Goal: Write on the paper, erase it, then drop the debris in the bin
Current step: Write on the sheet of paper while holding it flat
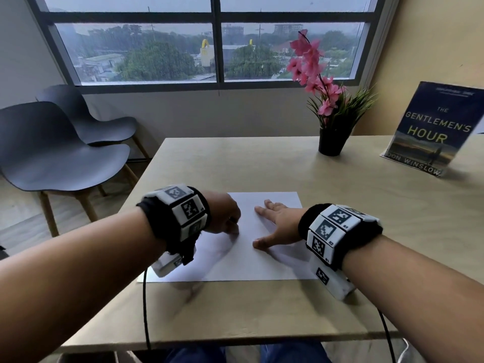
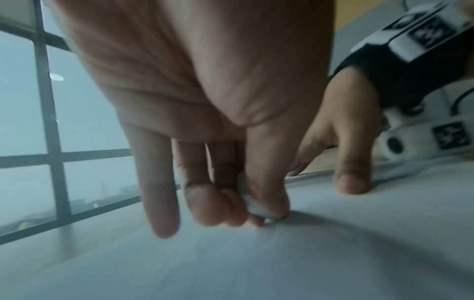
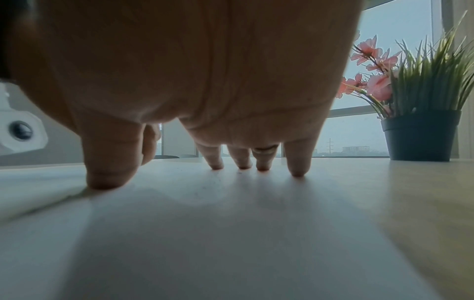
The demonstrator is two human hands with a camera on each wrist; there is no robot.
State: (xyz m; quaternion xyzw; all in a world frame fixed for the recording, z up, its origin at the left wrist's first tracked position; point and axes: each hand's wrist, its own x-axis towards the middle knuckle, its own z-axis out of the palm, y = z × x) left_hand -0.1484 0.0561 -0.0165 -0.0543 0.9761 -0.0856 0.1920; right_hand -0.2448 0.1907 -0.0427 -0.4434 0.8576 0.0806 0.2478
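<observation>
- Pinching a small white eraser [image 2: 252, 204] between thumb and curled fingertips, the left hand [image 1: 225, 214] points downward with the eraser's lower end touching the paper [image 1: 277, 263]; its little finger [image 2: 160, 182] hangs straighter, apart from the others.
- From the head view, the left forearm reaches in from the lower left, wrist raised, knuckles bunched over the sheet's left part.
- The right hand [image 1: 277, 226] lies flat, palm down, on the paper's right part, fingers straight and slightly spread, thumb splayed toward the left hand.
- In the right wrist view all four fingertips [image 3: 297, 172] and the thumb press the sheet.
- The paper lies on the wooden table [image 1: 235, 163], near its front edge; any writing on it is too faint to make out.
- A potted plant [image 1: 331, 127] and an upright book [image 1: 432, 132] stand farther back on the right.
</observation>
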